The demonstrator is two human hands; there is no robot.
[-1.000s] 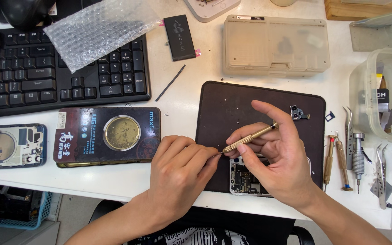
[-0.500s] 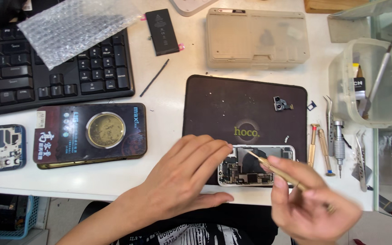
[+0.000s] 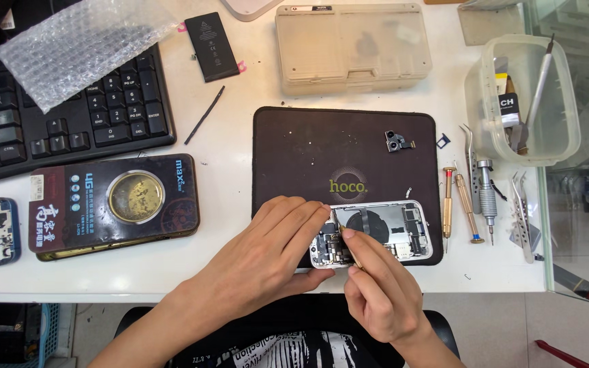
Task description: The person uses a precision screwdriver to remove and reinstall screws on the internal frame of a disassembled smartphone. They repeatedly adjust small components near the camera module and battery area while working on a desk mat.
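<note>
head view: white table (image 3: 240, 136) under dark mat (image 3: 308, 150).

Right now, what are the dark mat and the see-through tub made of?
The dark mat looks like soft rubber or leatherette: matte, rounded corners, no shine. The see-through tub seems clear plastic, slightly cloudy, with the tools inside showing through its walls.

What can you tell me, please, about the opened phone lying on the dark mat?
The opened phone lies flat along the near edge of the dark mat, back cover off, its silvery frame, a dark round coil and small circuit parts exposed. The left hand rests on its left end; the right hand holds a thin tool tip-down into it.
</note>
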